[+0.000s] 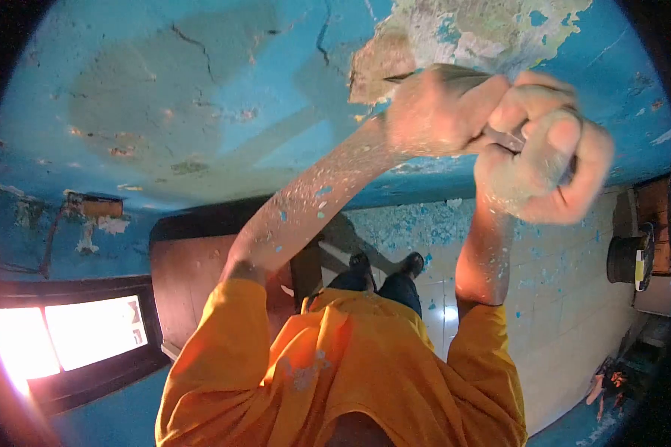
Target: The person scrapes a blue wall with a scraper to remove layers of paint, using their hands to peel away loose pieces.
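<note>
Both my hands are closed together in front of the blue wall (291, 45), blurred by motion. My left hand (440, 112) is wrapped round what looks like a thin-bladed scraper (399, 77); only its dark tip shows, at the edge of a bare patch (470, 37) where paint has come off. Just right of it, my right hand (548, 164) is clenched at the other end of the tool, its fingers hiding most of what they grip. Paint flakes and dust stick to both forearms.
Blue paint chips (425, 223) litter the tiled floor (559, 313) round my feet. A brown wooden cabinet (201, 268) stands on the left, near a bright window (89, 331). On the right are a dark round container (625, 259) and dark clutter (611, 384).
</note>
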`<state>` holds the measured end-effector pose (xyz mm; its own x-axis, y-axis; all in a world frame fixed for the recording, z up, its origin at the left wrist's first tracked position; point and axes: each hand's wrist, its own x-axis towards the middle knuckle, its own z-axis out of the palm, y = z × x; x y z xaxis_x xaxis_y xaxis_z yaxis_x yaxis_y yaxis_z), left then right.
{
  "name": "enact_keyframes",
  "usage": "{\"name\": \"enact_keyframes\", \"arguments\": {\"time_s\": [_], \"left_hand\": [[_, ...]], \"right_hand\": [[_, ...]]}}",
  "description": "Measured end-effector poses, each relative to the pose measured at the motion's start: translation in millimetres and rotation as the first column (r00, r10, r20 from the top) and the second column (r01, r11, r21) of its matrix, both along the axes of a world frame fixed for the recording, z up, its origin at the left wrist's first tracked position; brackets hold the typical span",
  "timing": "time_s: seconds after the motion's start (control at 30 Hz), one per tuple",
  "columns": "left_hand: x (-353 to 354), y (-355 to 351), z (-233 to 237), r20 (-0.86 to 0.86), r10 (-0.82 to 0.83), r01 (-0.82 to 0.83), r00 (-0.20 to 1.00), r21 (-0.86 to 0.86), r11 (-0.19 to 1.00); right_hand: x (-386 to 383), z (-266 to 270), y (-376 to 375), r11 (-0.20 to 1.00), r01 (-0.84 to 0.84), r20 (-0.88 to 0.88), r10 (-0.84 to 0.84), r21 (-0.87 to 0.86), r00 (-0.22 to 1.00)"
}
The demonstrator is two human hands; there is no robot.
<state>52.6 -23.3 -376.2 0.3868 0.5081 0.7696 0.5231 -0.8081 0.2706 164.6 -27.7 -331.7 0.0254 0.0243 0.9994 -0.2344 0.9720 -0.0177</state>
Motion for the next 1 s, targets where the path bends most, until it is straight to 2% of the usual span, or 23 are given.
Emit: {"name": "enact_keyframes", "arguments": {"time_s": [0.03, 0.07, 0.1, 0.13, 0.17, 0.2, 0.23, 0.27, 0.33, 0.37, 0.43, 0.53, 0.57, 0.6, 0.67, 0.7, 0.73, 0.8, 0.83, 0.87, 0.93, 0.97, 1.0], "left_hand": [[5, -3, 18, 0.047, -0.049, 0.04, 0.998, 0.179, 0.983], [8, -2, 36, 0.073, -0.107, 0.073, 0.992, 0.367, 0.927], [11, -7, 43, -0.056, 0.176, -0.139, 0.983, 0.402, 0.905], [10, -4, 28, -0.042, 0.178, -0.147, 0.983, 0.399, 0.905], [3, 10, 2, 0.078, 0.258, -0.27, 0.963, 0.261, 0.927], [-3, 21, -21, 0.177, 0.345, -0.366, 0.922, 0.103, 0.925], [-6, 21, -21, 0.179, 0.167, -0.217, 0.97, 0.316, 0.924], [-5, 29, -21, 0.19, 0.173, -0.231, 0.966, 0.346, 0.909], [6, 11, 6, 0.16, -0.088, 0.007, 0.983, 0.449, 0.894], [7, 8, 24, -0.023, -0.015, 0.024, 1.0, 0.464, 0.886], [9, 19, 10, 0.046, -0.003, -0.015, 0.999, 0.396, 0.918], [20, 8, 3, 0.207, 0.021, -0.08, 0.978, 0.282, 0.956], [21, 9, 12, 0.18, -0.088, 0.011, 0.98, 0.392, 0.92], [22, 8, 22, 0.141, -0.188, 0.098, 0.972, 0.485, 0.869], [22, 5, 19, 0.096, -0.088, 0.022, 0.991, 0.541, 0.84], [20, 10, 0, 0.13, 0.123, -0.157, 0.984, 0.299, 0.941], [13, 17, -13, 0.102, 0.335, -0.341, 0.937, 0.047, 0.939], [13, 29, -19, 0.17, 0.217, -0.254, 0.961, 0.237, 0.938], [16, 27, -10, 0.198, 0.094, -0.162, 0.976, 0.364, 0.917], [20, 22, -2, 0.218, -0.035, -0.076, 0.975, 0.478, 0.875], [18, 29, -3, 0.159, -0.008, -0.072, 0.987, 0.493, 0.867], [19, 41, -23, 0.241, 0.004, -0.095, 0.97, 0.37, 0.924], [22, 45, -35, 0.323, 0.028, -0.107, 0.946, 0.23, 0.967]], "right_hand": [[15, 15, -3, 1.0, -0.005, 0.007, 0.005, 0.007, 1.0], [43, 41, -6, 0.97, 0.18, 0.323, -0.226, 0.165, 0.919], [58, 55, -10, 0.887, 0.295, 0.565, -0.456, 0.356, 0.688], [27, 30, 3, 0.975, 0.161, 0.305, -0.108, -0.154, 0.946], [-6, -7, 20, 0.832, -0.173, -0.157, 0.105, -0.526, 0.982], [-9, -29, 22, 0.882, 0.09, -0.016, -0.109, -0.463, 0.994], [-13, -31, 23, 0.87, 0.341, 0.112, -0.323, -0.357, 0.94], [-2, -21, 20, 0.886, 0.331, 0.106, -0.314, -0.325, 0.943], [24, 6, -17, 0.924, 0.379, 0.301, -0.378, 0.058, 0.875], [20, 2, -14, 0.928, 0.371, 0.334, -0.363, 0.044, 0.87], [4, 2, 2, 0.985, 0.048, -0.164, -0.076, -0.169, 0.984], [3, -16, 4, 0.93, 0.266, -0.188, -0.317, -0.252, 0.93], [32, 2, 4, 0.963, 0.19, 0.191, -0.227, 0.192, 0.955], [40, -3, 15, 0.961, 0.179, 0.188, -0.219, 0.21, 0.957], [52, -28, 23, 0.546, 0.834, 0.145, -0.834, 0.079, 0.533], [7, -20, 11, 0.845, 0.176, -0.202, -0.315, -0.505, 0.927], [5, -25, 11, 0.846, 0.184, -0.196, -0.317, -0.5, 0.928], [9, -41, 22, 0.966, 0.15, -0.049, -0.164, -0.211, 0.985], [40, 5, 25, 0.949, 0.038, 0.471, -0.189, 0.312, 0.862], [43, 0, 29, 0.954, 0.03, 0.49, -0.18, 0.298, 0.853], [34, -2, 31, 0.969, 0.185, 0.18, -0.214, 0.163, 0.96], [1, -16, 24, 0.927, 0.356, -0.08, -0.366, -0.118, 0.927], [4, -25, 25, 0.926, 0.361, -0.073, -0.37, -0.111, 0.926]]}}
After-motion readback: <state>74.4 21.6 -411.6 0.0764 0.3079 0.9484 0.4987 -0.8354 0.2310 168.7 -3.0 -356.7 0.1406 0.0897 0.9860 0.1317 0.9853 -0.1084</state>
